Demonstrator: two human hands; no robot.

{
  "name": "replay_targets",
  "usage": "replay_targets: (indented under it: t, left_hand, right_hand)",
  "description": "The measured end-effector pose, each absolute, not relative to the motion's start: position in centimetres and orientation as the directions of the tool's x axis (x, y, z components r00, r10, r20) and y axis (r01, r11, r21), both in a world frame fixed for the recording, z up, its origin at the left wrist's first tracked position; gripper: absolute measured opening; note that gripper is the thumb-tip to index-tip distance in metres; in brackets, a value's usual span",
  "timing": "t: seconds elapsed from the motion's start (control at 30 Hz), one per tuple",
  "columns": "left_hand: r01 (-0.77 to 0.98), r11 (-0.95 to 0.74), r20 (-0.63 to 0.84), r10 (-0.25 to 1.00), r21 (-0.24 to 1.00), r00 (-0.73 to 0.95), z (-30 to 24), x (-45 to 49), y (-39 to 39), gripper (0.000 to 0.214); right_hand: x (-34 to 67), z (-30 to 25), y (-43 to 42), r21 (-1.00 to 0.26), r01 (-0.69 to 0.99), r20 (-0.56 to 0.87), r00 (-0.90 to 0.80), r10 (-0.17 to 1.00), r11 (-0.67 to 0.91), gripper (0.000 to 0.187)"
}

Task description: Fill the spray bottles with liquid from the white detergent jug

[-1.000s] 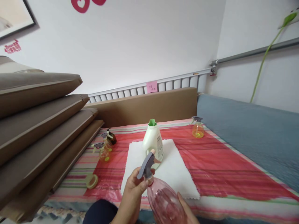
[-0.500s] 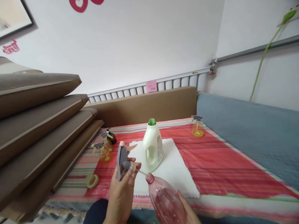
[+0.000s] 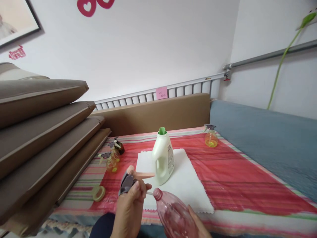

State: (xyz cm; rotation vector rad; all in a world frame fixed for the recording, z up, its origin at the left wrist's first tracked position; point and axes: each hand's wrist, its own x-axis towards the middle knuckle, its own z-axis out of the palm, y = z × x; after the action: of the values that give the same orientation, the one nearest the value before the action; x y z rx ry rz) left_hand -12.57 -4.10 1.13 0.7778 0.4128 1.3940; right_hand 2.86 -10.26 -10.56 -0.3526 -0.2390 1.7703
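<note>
My left hand (image 3: 131, 205) grips a grey and peach trigger spray head (image 3: 126, 183), its nozzle side turned toward the right. A thin pale tube (image 3: 149, 193) runs from it to the neck of a translucent pink bottle (image 3: 173, 211); whether the tip is inside the mouth I cannot tell. Around the lower right side of that bottle, which is tilted with its mouth up and to the left, my right hand (image 3: 198, 223) is closed; most of its fingers are hidden. Behind both stands a pale green detergent jug (image 3: 162, 158) with a green spout.
Beneath the jug lies a white cloth (image 3: 192, 185) on the red striped cover (image 3: 235, 172). Several small spray bottles (image 3: 111, 162) stand at left, and one yellow spray bottle (image 3: 211, 137) at back right. A pale green ring-shaped cap (image 3: 98, 193) lies front left. Stacked cushions (image 3: 49, 132) rise on the left.
My left hand has rotated the spray head, so its trigger side now points right and the grey part sits lower. The pink bottle stays in my right hand, nearly unmoved.
</note>
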Motion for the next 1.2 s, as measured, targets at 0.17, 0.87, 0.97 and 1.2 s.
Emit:
replay_targets:
  t: [0.17, 0.87, 0.97, 1.2]
  left_hand:
    - [-0.719, -0.144, 0.294, 0.952, 0.68, 0.087, 1.7, -13.1, -4.1, 0.042]
    - [-0.73, -0.244, 0.351, 0.936, 0.639, -0.005, 2.8, -13.5, -3.5, 0.025]
    - [-0.688, -0.156, 0.281, 0.957, 0.709, 0.073, 2.9, -13.6, -3.7, 0.021]
    - [-0.679, -0.247, 0.331, 0.944, 0.691, -0.007, 2.9, -13.3, -4.3, 0.034]
  right_hand:
    - [2.9, -10.5, -10.2, -0.356, -0.906, -0.106, -0.203, 0.973, -0.228, 0.048]
    - [2.9, -10.3, -10.6, -0.274, -0.935, -0.201, -0.172, 0.964, -0.224, 0.041]
    - [2.8, -9.5, -10.4, -0.3, -0.926, -0.185, -0.178, 0.967, -0.228, 0.038]
    - [2.8, -11.2, -10.6, -0.312, -0.932, -0.184, -0.132, 0.974, -0.185, 0.041]
